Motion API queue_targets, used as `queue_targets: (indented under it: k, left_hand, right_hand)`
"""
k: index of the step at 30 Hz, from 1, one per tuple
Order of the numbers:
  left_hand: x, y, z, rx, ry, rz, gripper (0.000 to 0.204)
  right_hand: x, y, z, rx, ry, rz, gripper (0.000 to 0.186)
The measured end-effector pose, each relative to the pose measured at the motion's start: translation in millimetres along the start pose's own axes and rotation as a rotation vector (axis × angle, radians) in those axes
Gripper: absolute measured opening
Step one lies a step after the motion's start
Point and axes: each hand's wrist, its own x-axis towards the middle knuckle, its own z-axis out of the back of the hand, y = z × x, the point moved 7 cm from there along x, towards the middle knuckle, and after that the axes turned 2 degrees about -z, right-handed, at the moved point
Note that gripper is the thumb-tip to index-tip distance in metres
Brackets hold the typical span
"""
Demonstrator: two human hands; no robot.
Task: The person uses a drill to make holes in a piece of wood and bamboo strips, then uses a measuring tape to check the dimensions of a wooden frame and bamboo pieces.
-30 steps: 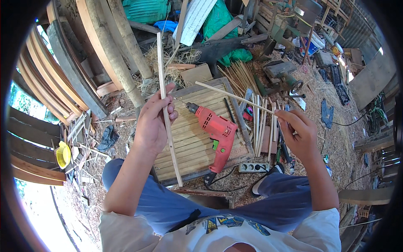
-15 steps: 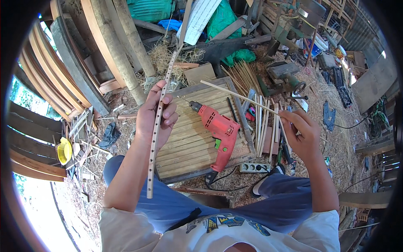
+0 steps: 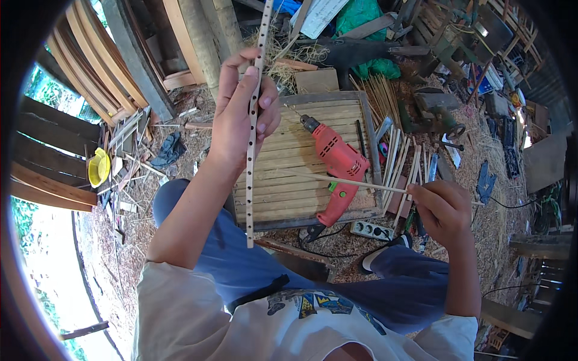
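My left hand point(image 3: 244, 111) is closed round a long, narrow wooden strip point(image 3: 250, 180) with a row of dark drilled holes, held nearly upright. Its top end runs out at the upper edge of the view. Between the fingertips of my right hand point(image 3: 442, 207) is a thin pale wooden stick point(image 3: 361, 183), which points left across the slatted board and tapers from sight near the strip. Below and beyond it a red power drill point(image 3: 337, 159) with a bit in its chuck lies on the slatted bamboo board point(image 3: 283, 201). A dark thin rod point(image 3: 361, 137) lies beside the drill.
Several loose sticks point(image 3: 394, 159) lie right of the board, above a white power strip point(image 3: 372, 230). A green metal vise-like tool point(image 3: 442, 120) stands at the far right. Curved timbers point(image 3: 90, 66) lean at the left, near a yellow bowl point(image 3: 99, 167). Shavings cover the ground.
The holed strip has risen and shifted right with my left hand. My right hand has moved slightly right and down, and the stick now lies flatter, its far end nearer the strip. The whole view has shifted.
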Motion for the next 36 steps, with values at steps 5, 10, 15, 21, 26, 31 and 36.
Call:
queue_targets:
  k: [5,10,15,21,26,31,36]
  left_hand:
    - [0,-14,-3,0.215,0.023,-0.167,0.047]
    - [-2,-15,-4,0.282,-0.055,-0.168,0.051]
    - [-4,-11,-4,0.337,-0.049,-0.183,0.050]
    - [-6,-7,-4,0.374,-0.123,-0.149,0.048]
    - [-6,-4,-2,0.397,-0.168,-0.132,0.049]
    - [-8,-2,0,0.409,-0.168,-0.116,0.049]
    - [-9,1,1,0.464,-0.213,-0.089,0.051]
  right_hand:
    - [-1,1,3,-0.019,0.021,0.014,0.034]
    - [-2,4,0,-0.026,0.008,0.016,0.034]
    - [-1,12,-5,-0.018,-0.005,0.019,0.035]
    - [0,13,-10,-0.011,0.016,0.022,0.037]
    - [0,11,-11,0.004,0.020,0.005,0.036]
    - [-1,10,-11,-0.007,0.009,0.013,0.034]
    - [1,13,-10,-0.032,0.032,0.027,0.034]
